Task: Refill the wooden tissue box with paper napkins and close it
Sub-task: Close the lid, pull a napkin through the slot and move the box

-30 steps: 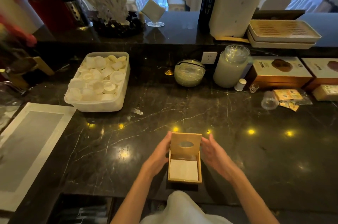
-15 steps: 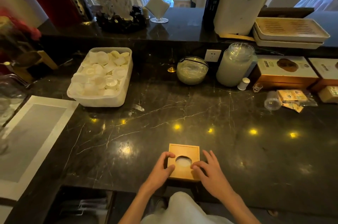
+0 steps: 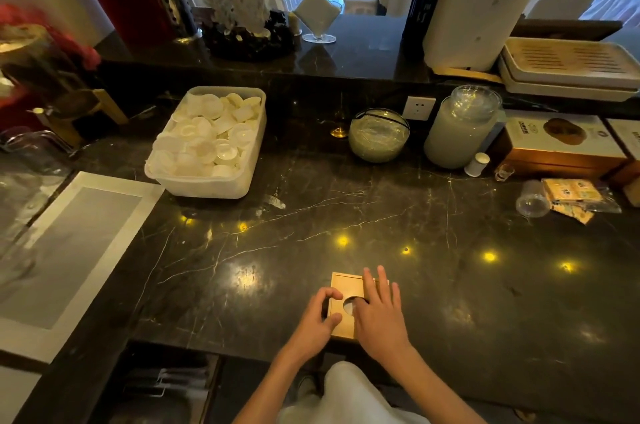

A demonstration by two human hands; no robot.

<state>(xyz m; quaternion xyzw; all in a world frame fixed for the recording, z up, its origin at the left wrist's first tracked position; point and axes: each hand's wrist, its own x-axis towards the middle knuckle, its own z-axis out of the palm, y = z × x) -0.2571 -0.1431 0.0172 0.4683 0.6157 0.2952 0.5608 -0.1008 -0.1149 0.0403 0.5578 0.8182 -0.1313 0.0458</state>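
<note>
Two bare hands rest on the wooden tissue box [image 3: 341,299], which sits with its lid down at the near edge of the dark marble desk [image 3: 346,215]. The left hand [image 3: 317,323] curls its grip around the box's left side, thumb and fingers pinching that edge. The right hand [image 3: 379,312] lies flat, fingers spread, pressing on the lid and half covering the oval opening, where white paper napkins [image 3: 348,306] show. A plastic tub [image 3: 207,184] of white lids stands well apart, far left.

Dark marble counter [image 3: 398,215]: wooden box [image 3: 341,288], plastic tub [image 3: 207,186], perhaps jars [image 3: 457,132].
</note>
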